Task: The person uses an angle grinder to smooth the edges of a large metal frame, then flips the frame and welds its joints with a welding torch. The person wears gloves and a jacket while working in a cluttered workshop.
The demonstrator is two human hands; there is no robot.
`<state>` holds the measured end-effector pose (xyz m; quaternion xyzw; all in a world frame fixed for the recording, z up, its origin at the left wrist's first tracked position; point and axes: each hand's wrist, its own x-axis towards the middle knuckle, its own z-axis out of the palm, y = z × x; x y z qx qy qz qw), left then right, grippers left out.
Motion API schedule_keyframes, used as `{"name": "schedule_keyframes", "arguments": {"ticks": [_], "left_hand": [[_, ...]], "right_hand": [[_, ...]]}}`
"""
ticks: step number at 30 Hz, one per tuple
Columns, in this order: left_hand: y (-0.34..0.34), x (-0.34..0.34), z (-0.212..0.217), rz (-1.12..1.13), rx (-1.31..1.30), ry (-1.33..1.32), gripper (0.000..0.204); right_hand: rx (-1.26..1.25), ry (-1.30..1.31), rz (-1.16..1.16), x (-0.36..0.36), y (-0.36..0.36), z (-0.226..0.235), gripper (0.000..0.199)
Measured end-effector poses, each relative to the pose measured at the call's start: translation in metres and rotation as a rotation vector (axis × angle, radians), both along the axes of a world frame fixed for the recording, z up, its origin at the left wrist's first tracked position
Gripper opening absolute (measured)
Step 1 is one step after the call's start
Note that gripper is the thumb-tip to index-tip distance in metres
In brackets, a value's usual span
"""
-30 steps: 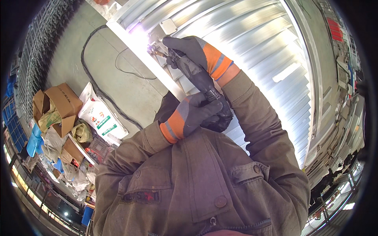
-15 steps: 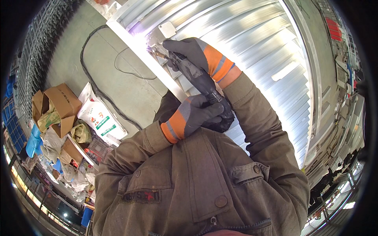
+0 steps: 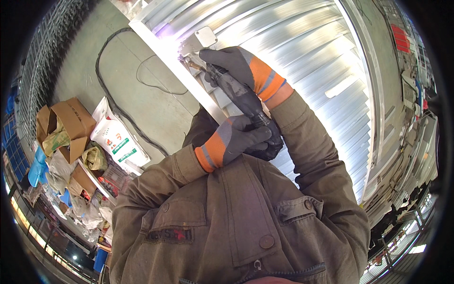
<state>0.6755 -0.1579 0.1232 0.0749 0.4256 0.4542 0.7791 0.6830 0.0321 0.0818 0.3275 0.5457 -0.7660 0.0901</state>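
A black-wrapped welding torch (image 3: pixel 236 97) slants across the middle, its copper-coloured tip at the upper left. My right hand (image 3: pixel 231 66), in a grey and orange glove, is closed round the torch's front part. Lower down, my left hand (image 3: pixel 236 142), gloved alike, grips the rear of the torch near my chest. A bright violet-white arc glows at the tip, against a silvery metal frame bar (image 3: pixel 163 57); the glare hides the exact contact spot. Just above my right hand a small pale square plate (image 3: pixel 206 37) lies on the ribbed metal panel (image 3: pixel 302 61).
A thick black cable (image 3: pixel 101 80) loops over the floor at left, with a thin wire (image 3: pixel 151 85) beside it. Farther left stand an open cardboard box (image 3: pixel 71 125), a white printed sack (image 3: pixel 116 137) and heaped bags. A long metal rail (image 3: pixel 371 90) bounds the panel at right.
The glowing arc and torch tip sit slightly lower and to the right in view. The square plate also appears shifted right. Both hands keep their hold on the torch.
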Motion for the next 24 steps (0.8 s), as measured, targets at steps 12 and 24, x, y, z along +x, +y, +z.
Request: {"name": "schedule_keyframes", "arguments": {"ticks": [12, 24], "left_hand": [[0.000, 0.024, -0.012, -0.093, 0.250, 0.142, 0.025], [0.001, 0.038, -0.020, 0.026, 0.039, -0.062, 0.028]], "right_hand": [[0.273, 0.109, 0.010, 0.052, -0.002, 0.046, 0.046], [0.151, 0.032, 0.061, 0.044, -0.008, -0.005, 0.052]]}}
